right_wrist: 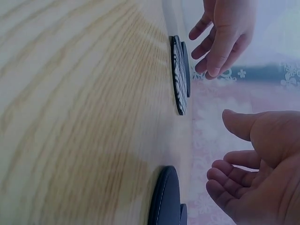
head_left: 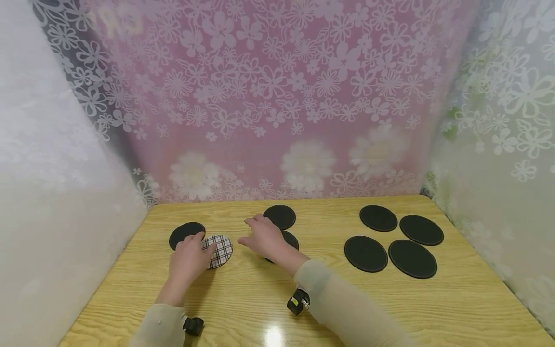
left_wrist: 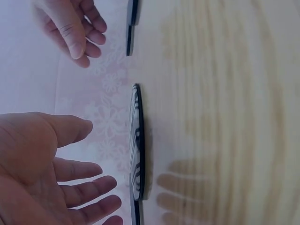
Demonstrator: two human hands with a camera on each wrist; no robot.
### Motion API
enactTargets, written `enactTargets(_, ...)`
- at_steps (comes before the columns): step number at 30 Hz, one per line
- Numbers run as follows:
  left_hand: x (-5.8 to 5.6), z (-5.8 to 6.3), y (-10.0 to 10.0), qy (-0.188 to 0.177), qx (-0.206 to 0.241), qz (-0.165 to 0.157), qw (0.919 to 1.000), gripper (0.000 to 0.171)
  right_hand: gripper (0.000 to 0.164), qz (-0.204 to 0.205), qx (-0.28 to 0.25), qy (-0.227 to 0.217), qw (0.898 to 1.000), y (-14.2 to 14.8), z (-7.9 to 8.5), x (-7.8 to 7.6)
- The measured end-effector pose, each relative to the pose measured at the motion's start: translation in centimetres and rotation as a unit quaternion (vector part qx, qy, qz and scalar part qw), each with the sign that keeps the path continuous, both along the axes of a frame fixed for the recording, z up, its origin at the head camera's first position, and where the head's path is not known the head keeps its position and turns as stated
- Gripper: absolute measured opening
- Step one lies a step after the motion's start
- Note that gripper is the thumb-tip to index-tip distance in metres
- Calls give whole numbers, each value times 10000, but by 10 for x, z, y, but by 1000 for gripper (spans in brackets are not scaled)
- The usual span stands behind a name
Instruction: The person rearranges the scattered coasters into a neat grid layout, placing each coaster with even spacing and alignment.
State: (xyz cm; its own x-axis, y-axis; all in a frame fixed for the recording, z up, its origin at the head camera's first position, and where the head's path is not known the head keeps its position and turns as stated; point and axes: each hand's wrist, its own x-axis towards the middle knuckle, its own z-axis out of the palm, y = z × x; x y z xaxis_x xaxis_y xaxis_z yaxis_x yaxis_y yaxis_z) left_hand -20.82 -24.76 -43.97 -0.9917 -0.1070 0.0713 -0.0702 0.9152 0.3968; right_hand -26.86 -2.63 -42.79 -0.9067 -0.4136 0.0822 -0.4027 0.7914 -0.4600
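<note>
Over the left of the table my left hand (head_left: 187, 258) hovers with spread fingers, holding nothing. Below it lies a round plaid coaster (head_left: 223, 252), its edge lapping a black coaster (head_left: 184, 235) behind it. In the left wrist view a gap shows between the fingers (left_wrist: 93, 206) and the plaid coaster (left_wrist: 136, 140), which sits on the wood. My right hand (head_left: 268, 239) is in the air near the middle, fingers relaxed and thumb apart, partly covering two black coasters, a far one (head_left: 282, 217) and a nearer one (head_left: 292, 239). Stitching runs along a black coaster's edge (right_wrist: 166, 199).
Several black coasters (head_left: 366, 253) lie in a group on the right of the wooden table (head_left: 269, 299). A flowered pink curtain (head_left: 277, 96) hangs behind, with pale curtains (head_left: 498, 168) at both sides. Each sleeve has a small black camera (head_left: 297, 301) at the wrist.
</note>
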Motion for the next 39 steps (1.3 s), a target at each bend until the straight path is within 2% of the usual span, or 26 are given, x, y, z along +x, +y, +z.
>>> enactTargets(7,3,3,-9,-19,-114,-4,9999,61,58,187,20,33,9998,-14,-3,2)
enactTargets(16,3,6,-18,-241,-206,5,9995,60,56,318,176,-79,9993,-27,-13,1)
enactTargets(27,1,3,-31,-530,-67,27,9986,61,56,180,293,-241,9991,-38,-17,5)
enactTargets(30,0,2,-32,-533,-109,-21,9985,58,49,69,325,-239,9992,-39,-17,5)
enactTargets(35,1,0,-33,-588,-133,-66,9982,42,38,46,425,-265,9987,-42,-19,3)
enactTargets(39,1,-1,-34,-494,-189,-116,9985,42,37,86,471,-330,9983,-44,-18,1)
